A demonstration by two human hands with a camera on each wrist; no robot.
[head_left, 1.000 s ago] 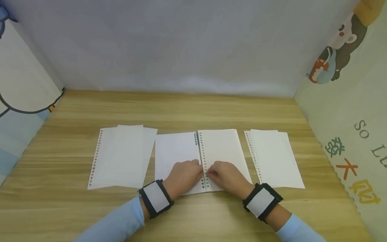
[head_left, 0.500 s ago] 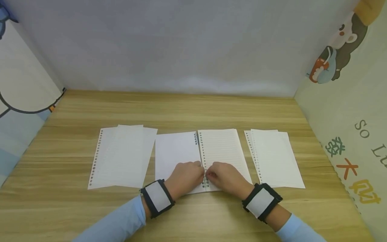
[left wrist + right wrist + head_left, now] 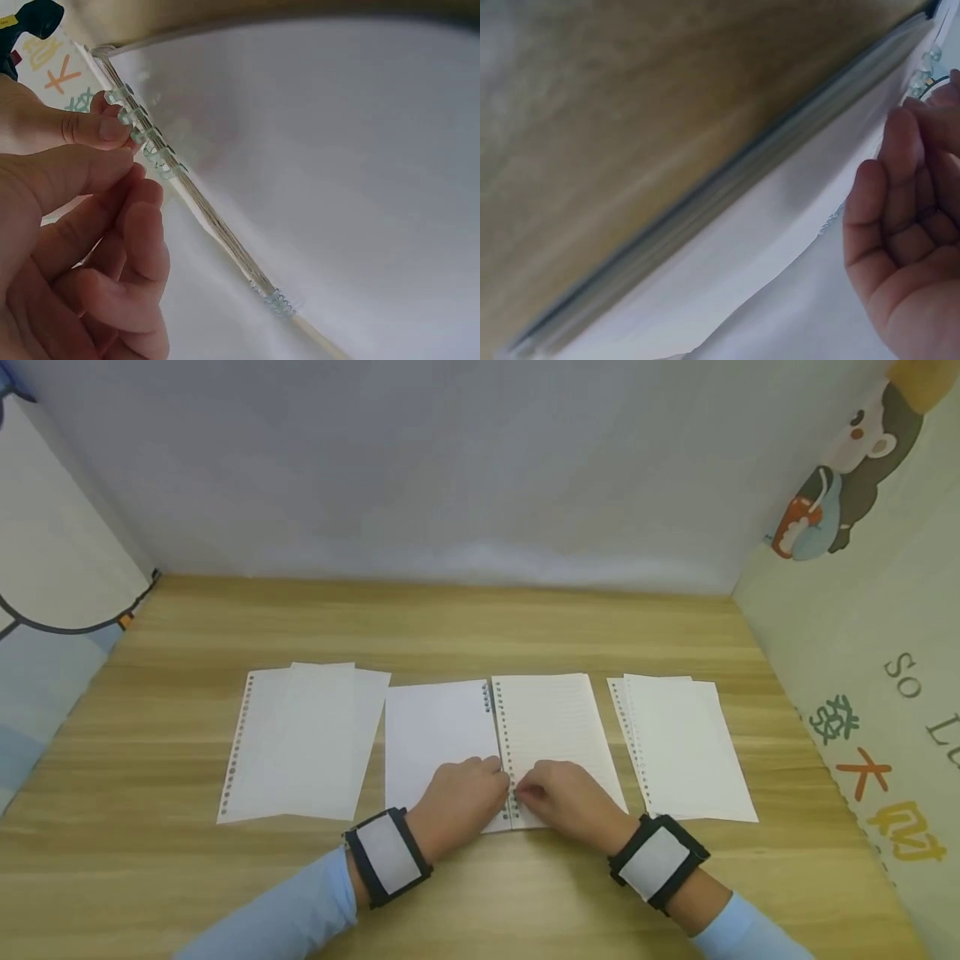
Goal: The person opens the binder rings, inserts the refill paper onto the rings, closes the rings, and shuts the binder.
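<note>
An open loose-leaf notebook lies flat, with a plain white page on the left and a lined cream page on the right. Clear plastic binder rings run along its spine; more of them show at the spine's other end. My left hand pinches the rings near the lower end between thumb and forefinger, its other fingers curled. Right beside it my right hand pinches the same row of rings from the lined-page side. In the right wrist view, its fingertips partly hide the rings.
Loose punched sheets overlap on the wooden table to the left. Another overlapping set of punched sheets lies to the right. A pale wall rises behind, and a printed cartoon panel stands on the right.
The head view has shifted slightly. Both hands stay at the lower rings, with only small finger movements; my left hand has edged a little to the right. The sheets have not moved.
</note>
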